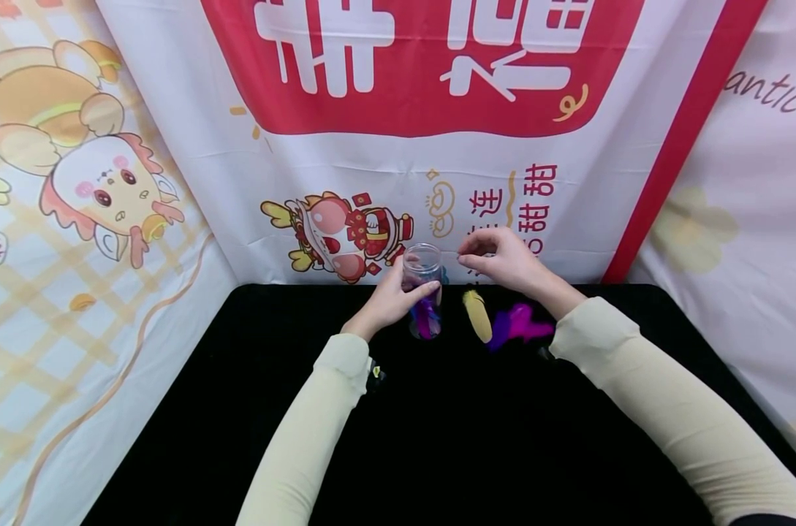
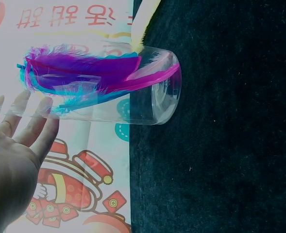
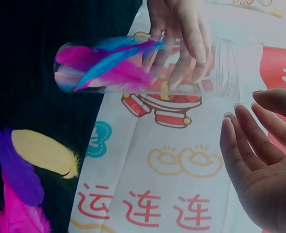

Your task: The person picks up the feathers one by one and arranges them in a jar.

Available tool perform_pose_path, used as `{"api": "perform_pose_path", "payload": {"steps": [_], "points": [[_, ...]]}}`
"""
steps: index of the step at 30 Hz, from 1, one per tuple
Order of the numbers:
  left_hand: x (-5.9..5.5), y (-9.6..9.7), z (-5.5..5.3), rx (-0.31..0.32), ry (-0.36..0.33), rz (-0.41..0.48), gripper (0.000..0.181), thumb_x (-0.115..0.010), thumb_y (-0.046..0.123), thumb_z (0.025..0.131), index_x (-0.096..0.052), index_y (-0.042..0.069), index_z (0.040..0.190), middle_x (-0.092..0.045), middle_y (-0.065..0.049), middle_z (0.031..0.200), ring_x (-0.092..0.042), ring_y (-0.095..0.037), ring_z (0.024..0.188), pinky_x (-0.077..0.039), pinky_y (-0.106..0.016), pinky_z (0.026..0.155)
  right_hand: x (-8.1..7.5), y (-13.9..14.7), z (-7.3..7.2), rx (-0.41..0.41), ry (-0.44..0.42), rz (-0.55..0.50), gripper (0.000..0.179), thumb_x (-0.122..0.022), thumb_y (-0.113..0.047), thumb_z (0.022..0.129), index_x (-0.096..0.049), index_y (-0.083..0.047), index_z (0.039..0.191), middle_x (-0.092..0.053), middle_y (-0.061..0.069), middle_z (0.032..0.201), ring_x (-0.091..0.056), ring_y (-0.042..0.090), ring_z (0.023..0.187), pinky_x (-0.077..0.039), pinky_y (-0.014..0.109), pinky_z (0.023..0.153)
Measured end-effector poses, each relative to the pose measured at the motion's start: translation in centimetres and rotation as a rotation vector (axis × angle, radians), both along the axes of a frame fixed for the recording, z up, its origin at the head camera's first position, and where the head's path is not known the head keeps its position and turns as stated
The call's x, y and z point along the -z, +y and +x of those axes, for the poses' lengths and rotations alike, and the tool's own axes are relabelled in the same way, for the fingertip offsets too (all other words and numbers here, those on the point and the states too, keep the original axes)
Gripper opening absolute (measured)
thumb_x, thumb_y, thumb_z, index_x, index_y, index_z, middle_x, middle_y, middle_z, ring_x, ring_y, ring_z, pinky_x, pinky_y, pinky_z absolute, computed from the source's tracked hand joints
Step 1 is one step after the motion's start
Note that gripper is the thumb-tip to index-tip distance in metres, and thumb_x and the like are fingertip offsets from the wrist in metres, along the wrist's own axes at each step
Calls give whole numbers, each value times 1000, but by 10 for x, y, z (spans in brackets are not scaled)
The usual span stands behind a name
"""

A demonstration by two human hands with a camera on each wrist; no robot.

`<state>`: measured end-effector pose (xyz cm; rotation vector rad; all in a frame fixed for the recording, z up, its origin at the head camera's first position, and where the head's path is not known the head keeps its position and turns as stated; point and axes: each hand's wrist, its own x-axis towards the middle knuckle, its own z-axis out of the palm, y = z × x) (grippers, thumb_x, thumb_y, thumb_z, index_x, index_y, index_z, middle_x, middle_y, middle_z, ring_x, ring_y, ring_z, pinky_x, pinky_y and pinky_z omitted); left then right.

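My left hand (image 1: 392,294) grips a clear jar (image 1: 422,261) round its upper part and keeps it upright, its mouth uncovered. Purple, magenta, pink and blue feathers (image 2: 84,73) fill the lower part of the jar. Just right of the mouth hovers my right hand (image 1: 503,259), fingers loosely bent, apart from the jar. The right wrist view shows nothing between those fingers (image 3: 244,141). Below that hand on the black table lie a yellow feather (image 1: 478,318), a purple feather (image 1: 499,330) and magenta feathers (image 1: 528,324), partly overlapping.
A black cloth (image 1: 437,438) covers the table. Behind its far edge hangs a white and red printed banner (image 1: 371,157). Printed fabric walls stand at the left (image 1: 62,256) and right (image 1: 733,277).
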<state>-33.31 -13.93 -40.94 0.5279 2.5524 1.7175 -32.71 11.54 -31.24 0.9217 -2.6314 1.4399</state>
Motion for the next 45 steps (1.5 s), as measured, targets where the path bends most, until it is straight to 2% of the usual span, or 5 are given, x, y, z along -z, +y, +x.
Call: {"api": "perform_pose_path", "payload": {"steps": [6,15,24,32,45], "points": [[-1,0,1,-3,8,-11,74,-72,45,96,-32,15,151,-46,-12,149,-59,-28,126,-47,-44,108,7,11,-1,40,-7,29,15,-72,-14,97,-74,-2,107,-74,13,100,-67,18,84,-57,29,71],[-1,0,1,-7,-1,-21,75,-72,47,95,-32,16,151,-47,-9,145,-59,-28,127,-47,-44,109,21,29,-2,67,-26,0,18,-74,-7,94,-72,5,108,-74,19,103,-68,15,86,-58,25,72],[-10,-2,0,28,-107,-27,79,-71,39,97,-26,13,156,-37,-17,158,-51,-33,137,-41,-45,114,31,48,-1,80,-64,5,16,-72,-6,95,-71,5,106,-73,22,103,-68,20,81,-58,28,68],[-1,1,3,-20,11,-40,79,-72,51,94,-32,16,152,-46,-9,148,-58,-29,129,-47,-44,109,47,68,-1,125,-105,17,18,-72,-8,96,-70,4,109,-72,24,107,-66,10,80,-59,28,69],[1,0,2,-16,15,-31,77,-72,49,94,-32,17,151,-49,-10,145,-58,-30,128,-48,-45,107,81,99,-3,198,-143,42,21,-70,-10,97,-69,4,112,-72,23,110,-66,7,81,-58,27,68]]}}
